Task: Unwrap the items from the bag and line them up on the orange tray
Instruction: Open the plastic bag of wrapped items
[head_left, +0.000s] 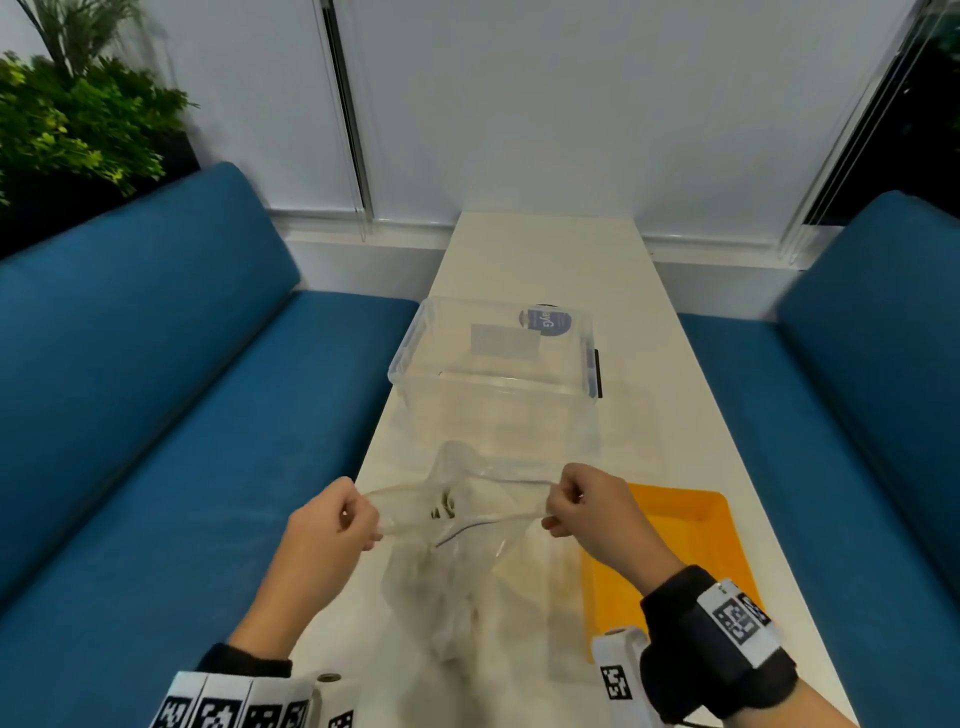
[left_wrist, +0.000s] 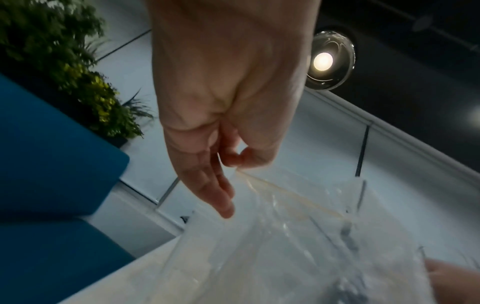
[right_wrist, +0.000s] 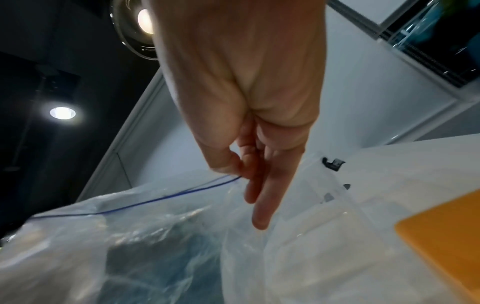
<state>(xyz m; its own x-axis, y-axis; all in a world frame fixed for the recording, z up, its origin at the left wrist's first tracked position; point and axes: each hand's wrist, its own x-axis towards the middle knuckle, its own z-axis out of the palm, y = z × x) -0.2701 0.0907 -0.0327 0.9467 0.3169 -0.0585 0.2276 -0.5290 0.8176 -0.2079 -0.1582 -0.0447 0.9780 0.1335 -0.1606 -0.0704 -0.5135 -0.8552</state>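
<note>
**Bag open, nothing on the tray yet**

On the tabletop (head_left: 649, 291), our orange tray (head_left: 691, 525) sits bare, right of the bag (head_left: 457, 561). Our left hand (head_left: 327, 525) and right hand (head_left: 587, 509) each pinch the bag's rim, spreading it; the wrapped items remain inside, all unwrapping ahead.

clear bin (head_left: 493, 358) blocks ahead; orange tray (head_left: 691, 525) lies open, right.

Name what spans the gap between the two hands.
The bag's open mouth, stretched between the left hand and right hand, each pinching one end; clearest in the head view.
</note>
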